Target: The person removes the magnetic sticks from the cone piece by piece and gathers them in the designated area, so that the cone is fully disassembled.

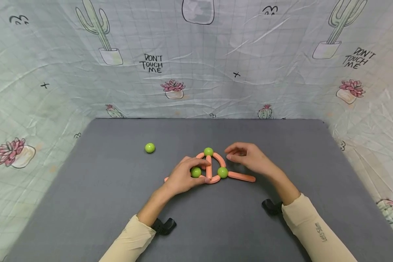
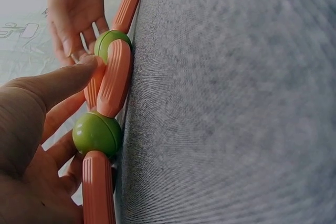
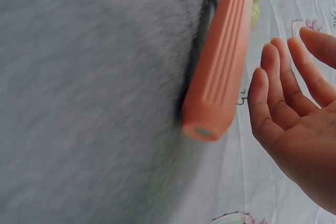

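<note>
Orange rods and green balls form a joined ring on the table. A green ball (image 1: 208, 151) tops it, with others at left (image 1: 195, 172) and right (image 1: 222, 172). A curved orange rod (image 1: 219, 159) bends down the ring's right side. Across the middle lies a straight orange rod (image 1: 209, 168), which my left hand (image 1: 185, 176) pinches between thumb and fingers. The hand hides part of the ring's left side. Jutting out to the right is another straight orange rod (image 1: 241, 177), seen end-on in the right wrist view (image 3: 218, 72). My right hand (image 1: 249, 157) hovers beside the ring, fingers loosely bent and holding nothing.
A loose green ball (image 1: 150, 147) sits on the grey table (image 1: 118, 203), left of and behind the ring. A printed cloth (image 1: 203, 51) with cactus drawings hangs behind the table and along its sides. Black wrist straps (image 1: 163, 226) are worn on both arms.
</note>
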Motion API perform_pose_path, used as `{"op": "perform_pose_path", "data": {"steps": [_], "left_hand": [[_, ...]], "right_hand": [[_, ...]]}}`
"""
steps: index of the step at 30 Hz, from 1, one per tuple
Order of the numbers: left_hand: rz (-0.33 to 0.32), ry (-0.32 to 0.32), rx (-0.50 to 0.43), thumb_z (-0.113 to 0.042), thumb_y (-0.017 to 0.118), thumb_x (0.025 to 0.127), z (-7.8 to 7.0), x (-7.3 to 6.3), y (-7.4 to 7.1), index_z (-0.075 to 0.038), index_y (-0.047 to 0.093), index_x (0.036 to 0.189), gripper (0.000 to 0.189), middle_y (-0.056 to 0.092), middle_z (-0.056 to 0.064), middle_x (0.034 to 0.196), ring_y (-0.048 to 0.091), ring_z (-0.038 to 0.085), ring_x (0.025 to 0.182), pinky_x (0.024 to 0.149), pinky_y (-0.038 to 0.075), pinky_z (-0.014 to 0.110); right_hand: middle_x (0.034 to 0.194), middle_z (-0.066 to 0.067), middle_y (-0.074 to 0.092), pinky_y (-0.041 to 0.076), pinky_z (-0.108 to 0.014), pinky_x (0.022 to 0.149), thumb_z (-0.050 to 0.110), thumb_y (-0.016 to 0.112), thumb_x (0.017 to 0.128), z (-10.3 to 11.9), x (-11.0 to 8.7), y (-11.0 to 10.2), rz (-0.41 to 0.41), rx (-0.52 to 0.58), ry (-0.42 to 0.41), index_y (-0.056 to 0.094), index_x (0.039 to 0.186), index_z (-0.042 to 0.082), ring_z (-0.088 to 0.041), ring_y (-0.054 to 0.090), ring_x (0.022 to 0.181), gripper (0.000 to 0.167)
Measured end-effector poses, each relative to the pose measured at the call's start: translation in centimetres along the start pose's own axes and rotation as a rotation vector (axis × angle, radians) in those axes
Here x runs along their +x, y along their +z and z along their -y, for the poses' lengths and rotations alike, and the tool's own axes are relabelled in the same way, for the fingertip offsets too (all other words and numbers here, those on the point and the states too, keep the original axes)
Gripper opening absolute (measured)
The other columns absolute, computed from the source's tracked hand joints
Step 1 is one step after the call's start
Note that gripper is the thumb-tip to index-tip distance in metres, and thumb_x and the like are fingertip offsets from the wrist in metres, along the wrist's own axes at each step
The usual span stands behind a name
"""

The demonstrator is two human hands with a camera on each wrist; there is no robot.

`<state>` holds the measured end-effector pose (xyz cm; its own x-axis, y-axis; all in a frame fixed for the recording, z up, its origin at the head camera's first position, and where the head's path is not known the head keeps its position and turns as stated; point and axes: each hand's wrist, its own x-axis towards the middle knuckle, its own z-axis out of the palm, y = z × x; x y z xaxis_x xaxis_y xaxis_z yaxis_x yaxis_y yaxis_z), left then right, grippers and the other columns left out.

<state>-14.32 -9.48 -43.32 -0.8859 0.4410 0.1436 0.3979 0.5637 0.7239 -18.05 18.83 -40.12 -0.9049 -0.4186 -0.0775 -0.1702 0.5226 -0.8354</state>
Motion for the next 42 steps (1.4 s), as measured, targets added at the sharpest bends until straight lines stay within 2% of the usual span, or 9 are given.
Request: {"op": "perform_pose_path", "data": {"steps": [8, 13, 22, 27, 31, 36, 42], "left_hand": [[0.004, 0.015, 0.001, -0.027, 0.090, 0.083, -0.2, -0.1, -0.2, -0.023, 0.076, 0.124, 0.043, 0.078, -0.007, 0.115, 0.058, 0.016, 0.101, 0.092, 0.048, 0.036], [0.030, 0.018, -0.009, -0.026, 0.088, 0.086, -0.1, -0.1, -0.2, -0.023, 0.075, 0.127, 0.043, 0.077, -0.007, 0.121, 0.056, 0.016, 0.103, 0.092, 0.048, 0.035], [0.032, 0.027, 0.014, -0.030, 0.088, 0.085, 0.0, 0.2, -0.1, -0.023, 0.074, 0.128, 0.046, 0.077, -0.005, 0.121, 0.057, 0.016, 0.103, 0.093, 0.047, 0.037], [0.035, 0.011, 0.013, -0.030, 0.088, 0.085, -0.3, 0.1, 0.0, -0.023, 0.074, 0.128, 0.046, 0.071, -0.001, 0.123, 0.057, 0.017, 0.103, 0.092, 0.047, 0.037], [0.043, 0.004, 0.002, -0.028, 0.087, 0.087, -0.5, 0.1, 0.0, -0.021, 0.074, 0.129, 0.045, 0.068, 0.002, 0.124, 0.060, 0.018, 0.108, 0.095, 0.050, 0.039], [0.066, 0.022, 0.058, -0.028, 0.084, 0.090, -0.8, 0.3, 0.0, -0.022, 0.074, 0.128, 0.040, 0.071, -0.001, 0.131, 0.062, 0.025, 0.114, 0.097, 0.050, 0.047], [0.095, 0.013, 0.120, -0.035, 0.082, 0.091, -0.9, 0.6, 0.1, -0.027, 0.072, 0.134, 0.045, 0.076, -0.007, 0.126, 0.063, 0.022, 0.106, 0.093, 0.049, 0.048]], "right_hand": [[0.121, -0.011, 0.072, 0.056, -0.042, 0.088, 0.021, 0.067, 0.103, 0.8, 1.3, 0.7, 0.015, 0.004, -0.016, 0.070, 0.130, 0.009, -0.027, 0.068, 0.110, 0.030], [0.124, -0.013, 0.071, 0.058, -0.048, 0.090, 0.019, 0.066, 0.104, 0.9, 1.8, 0.9, 0.039, 0.035, -0.022, 0.070, 0.131, 0.007, -0.029, 0.068, 0.110, 0.030], [0.134, -0.016, 0.068, 0.056, -0.050, 0.093, 0.022, 0.067, 0.103, 0.8, 2.8, 1.2, 0.083, 0.096, -0.025, 0.068, 0.135, 0.009, -0.032, 0.065, 0.119, 0.034], [0.141, -0.017, 0.063, 0.054, -0.053, 0.100, 0.019, 0.065, 0.104, 0.8, 3.3, 1.6, 0.116, 0.119, -0.001, 0.064, 0.140, 0.013, -0.035, 0.063, 0.127, 0.037], [0.145, -0.016, 0.061, 0.049, -0.057, 0.108, 0.019, 0.064, 0.105, 0.7, 3.8, 1.9, 0.137, 0.120, -0.005, 0.062, 0.143, 0.014, -0.037, 0.061, 0.130, 0.039], [0.144, -0.015, 0.063, 0.048, -0.057, 0.109, 0.018, 0.065, 0.104, 0.7, 4.1, 2.2, 0.148, 0.137, -0.009, 0.062, 0.144, 0.014, -0.036, 0.062, 0.129, 0.039], [0.143, -0.014, 0.064, 0.048, -0.055, 0.110, 0.015, 0.064, 0.104, 0.4, 4.8, 2.4, 0.175, 0.142, -0.017, 0.063, 0.143, 0.015, -0.035, 0.061, 0.129, 0.039]]}}
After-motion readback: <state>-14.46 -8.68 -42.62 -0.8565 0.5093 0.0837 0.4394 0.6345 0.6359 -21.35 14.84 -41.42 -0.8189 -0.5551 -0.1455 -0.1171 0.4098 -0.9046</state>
